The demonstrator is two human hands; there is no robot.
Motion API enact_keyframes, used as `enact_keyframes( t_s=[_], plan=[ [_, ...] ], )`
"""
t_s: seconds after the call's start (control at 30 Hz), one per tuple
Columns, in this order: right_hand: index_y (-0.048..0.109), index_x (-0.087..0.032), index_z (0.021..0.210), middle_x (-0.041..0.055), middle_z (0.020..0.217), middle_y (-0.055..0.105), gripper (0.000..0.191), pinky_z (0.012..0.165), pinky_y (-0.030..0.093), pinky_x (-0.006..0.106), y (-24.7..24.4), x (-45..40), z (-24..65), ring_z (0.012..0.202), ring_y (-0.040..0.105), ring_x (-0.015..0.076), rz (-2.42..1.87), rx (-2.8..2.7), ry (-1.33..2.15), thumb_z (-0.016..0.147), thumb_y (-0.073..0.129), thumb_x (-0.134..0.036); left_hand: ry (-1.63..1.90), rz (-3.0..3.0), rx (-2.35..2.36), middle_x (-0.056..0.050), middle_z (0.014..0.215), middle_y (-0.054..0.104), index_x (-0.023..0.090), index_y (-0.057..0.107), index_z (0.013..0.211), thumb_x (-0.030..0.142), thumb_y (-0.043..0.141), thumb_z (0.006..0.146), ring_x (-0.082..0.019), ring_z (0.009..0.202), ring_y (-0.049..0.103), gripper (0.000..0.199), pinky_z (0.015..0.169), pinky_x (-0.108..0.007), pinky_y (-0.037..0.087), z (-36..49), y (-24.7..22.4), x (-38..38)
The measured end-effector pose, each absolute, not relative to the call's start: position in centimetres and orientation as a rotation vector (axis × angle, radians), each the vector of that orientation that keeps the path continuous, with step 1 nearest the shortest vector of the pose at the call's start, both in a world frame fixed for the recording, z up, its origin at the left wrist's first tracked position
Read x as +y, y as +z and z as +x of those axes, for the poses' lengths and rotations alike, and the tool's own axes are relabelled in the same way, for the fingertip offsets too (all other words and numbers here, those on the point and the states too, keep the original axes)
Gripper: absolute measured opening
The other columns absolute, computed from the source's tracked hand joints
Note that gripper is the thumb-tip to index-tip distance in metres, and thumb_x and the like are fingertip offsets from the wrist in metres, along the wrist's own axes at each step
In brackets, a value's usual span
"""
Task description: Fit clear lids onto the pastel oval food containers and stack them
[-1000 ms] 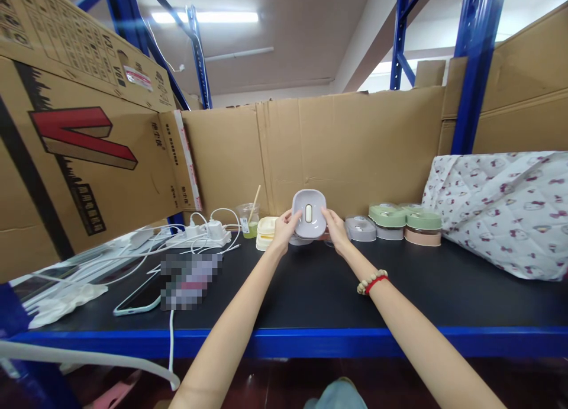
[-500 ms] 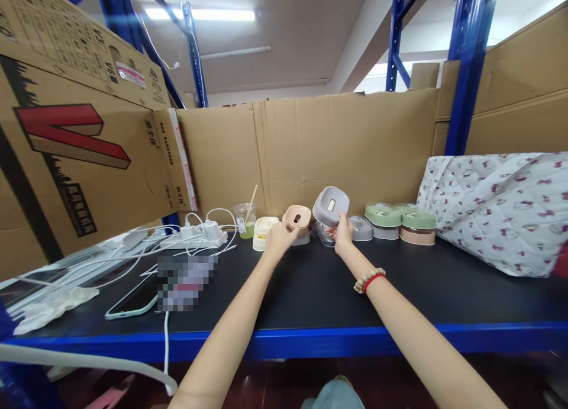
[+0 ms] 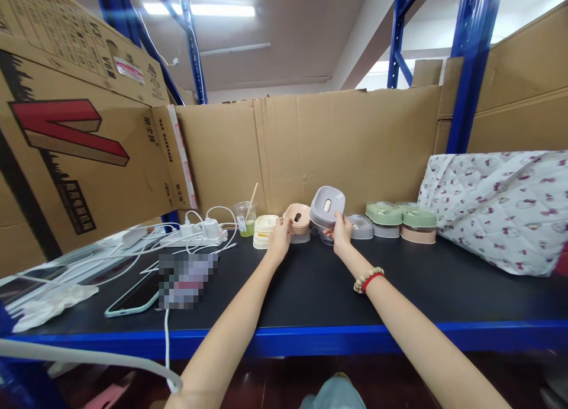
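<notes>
My right hand (image 3: 341,234) grips a lilac-grey soap box (image 3: 327,203) by its lower right edge. It is tilted toward me and has a pale oval slot in its middle. To the left, my left hand (image 3: 279,238) has its fingers closed on the left rim of a peach soap box (image 3: 302,215), which has a dark oval slot. Below the peach one sits a grey piece (image 3: 302,237). Beside my left hand a cream soap box (image 3: 264,226) rests on the shelf. Clear plastic shows under the lilac-grey box, partly hidden by my right hand.
Several more boxes, a grey one (image 3: 361,226) and green ones (image 3: 384,213), line the back right. A cup with a stick (image 3: 246,225), a power strip (image 3: 195,237) and a phone (image 3: 133,296) are left. A patterned quilted cloth (image 3: 497,213) lies right.
My left hand has shifted slightly right and turned more upright at the peach soap box. The lilac-grey soap box in my right hand has moved a little left.
</notes>
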State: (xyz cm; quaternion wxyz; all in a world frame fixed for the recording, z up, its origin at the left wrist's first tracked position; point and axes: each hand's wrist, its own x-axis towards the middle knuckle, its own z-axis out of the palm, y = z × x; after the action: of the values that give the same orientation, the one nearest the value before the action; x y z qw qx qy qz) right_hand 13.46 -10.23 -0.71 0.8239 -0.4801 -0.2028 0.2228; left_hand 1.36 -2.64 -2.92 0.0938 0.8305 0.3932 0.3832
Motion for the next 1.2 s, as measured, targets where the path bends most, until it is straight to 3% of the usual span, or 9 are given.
enact_keyframes(
  t_s=[0.2, 0.47, 0.63, 0.77, 0.87, 0.97, 1.07, 1.2],
  plan=[
    [0.045, -0.018, 0.078, -0.0074, 0.046, 0.046, 0.006, 0.032, 0.031, 0.018, -1.0, -9.9, 13.7, 0.031, 0.047, 0.0091, -1.002, -0.421, 0.472, 0.081, 0.046, -0.023, 1.388, 2.318, 1.201, -0.01, 0.111, 0.047, 0.017, 0.057, 0.112, 0.012, 0.058, 0.08, -0.019, 0.087, 0.058, 0.032, 0.077, -0.029, 0.046, 1.6, -3.2, -2.4],
    [0.048, -0.017, 0.08, -0.0061, 0.054, 0.052, 0.01, 0.031, 0.031, 0.017, -1.2, -9.7, 13.7, 0.03, 0.044, 0.0063, -0.98, -0.431, 0.473, 0.079, 0.051, -0.026, 1.424, 2.189, 1.132, -0.008, 0.1, 0.052, 0.015, 0.056, 0.116, 0.007, 0.058, 0.078, -0.019, 0.089, 0.057, 0.039, 0.077, -0.027, 0.045, 1.7, -3.0, -2.3],
    [0.051, -0.017, 0.082, -0.0077, 0.045, 0.047, 0.011, 0.03, 0.028, 0.017, -1.1, -9.8, 13.5, 0.028, 0.042, 0.0071, -1.003, -0.507, 0.472, 0.078, 0.051, -0.027, 1.639, 1.857, 1.093, -0.004, 0.078, 0.055, 0.014, 0.064, 0.088, 0.023, 0.059, 0.081, -0.016, 0.078, 0.056, 0.012, 0.071, -0.024, 0.043, 2.0, -1.7, -3.4],
    [0.056, -0.014, 0.084, -0.009, 0.037, 0.04, 0.02, 0.027, 0.025, 0.016, -1.1, -10.0, 12.8, 0.026, 0.039, 0.0074, -1.022, -0.729, 0.517, 0.074, 0.057, -0.031, 1.469, 1.531, 0.816, -0.003, 0.069, 0.055, 0.013, 0.063, 0.079, 0.038, 0.055, 0.083, -0.011, 0.053, 0.051, 0.027, 0.052, -0.02, 0.039, 2.1, -0.3, -4.4],
    [0.059, -0.012, 0.091, -0.0071, 0.039, 0.045, 0.027, 0.027, 0.026, 0.016, -1.1, -10.2, 12.0, 0.027, 0.044, 0.0096, -1.035, -0.914, 0.617, 0.073, 0.06, -0.032, 1.372, 1.376, 0.697, -0.002, 0.067, 0.056, 0.011, 0.061, 0.079, 0.028, 0.062, 0.077, -0.009, 0.051, 0.05, 0.017, 0.049, -0.017, 0.038, 2.2, 0.4, -4.8],
    [0.059, -0.012, 0.096, -0.0023, 0.053, 0.056, 0.025, 0.027, 0.029, 0.016, -1.1, -10.2, 11.7, 0.031, 0.05, 0.0106, -1.056, -0.912, 0.682, 0.08, 0.052, -0.031, 1.502, 1.211, 0.746, -0.002, 0.074, 0.06, 0.011, 0.059, 0.075, 0.013, 0.062, 0.072, -0.009, 0.067, 0.055, 0.004, 0.057, -0.014, 0.04, 2.0, 0.7, -4.8],
    [0.059, -0.012, 0.097, 0.0055, 0.084, 0.064, 0.021, 0.027, 0.032, 0.015, -1.3, -10.1, 12.4, 0.034, 0.052, 0.0068, -1.13, -0.778, 0.565, 0.081, 0.05, -0.024, 1.566, 1.005, 0.855, -0.004, 0.085, 0.062, 0.012, 0.059, 0.079, 0.014, 0.057, 0.076, -0.012, 0.08, 0.058, 0.004, 0.062, -0.014, 0.043, 1.6, 1.0, -4.6],
    [0.057, -0.009, 0.104, 0.0151, 0.116, 0.055, 0.032, 0.027, 0.035, 0.014, -1.6, -10.0, 13.6, 0.032, 0.049, 0.0014, -1.302, -0.699, 0.358, 0.073, 0.054, -0.008, 1.536, 0.824, 0.938, -0.005, 0.091, 0.062, 0.012, 0.059, 0.088, 0.015, 0.048, 0.079, -0.014, 0.086, 0.059, 0.014, 0.065, -0.018, 0.046, 1.1, 1.4, -4.6]
  ],
)
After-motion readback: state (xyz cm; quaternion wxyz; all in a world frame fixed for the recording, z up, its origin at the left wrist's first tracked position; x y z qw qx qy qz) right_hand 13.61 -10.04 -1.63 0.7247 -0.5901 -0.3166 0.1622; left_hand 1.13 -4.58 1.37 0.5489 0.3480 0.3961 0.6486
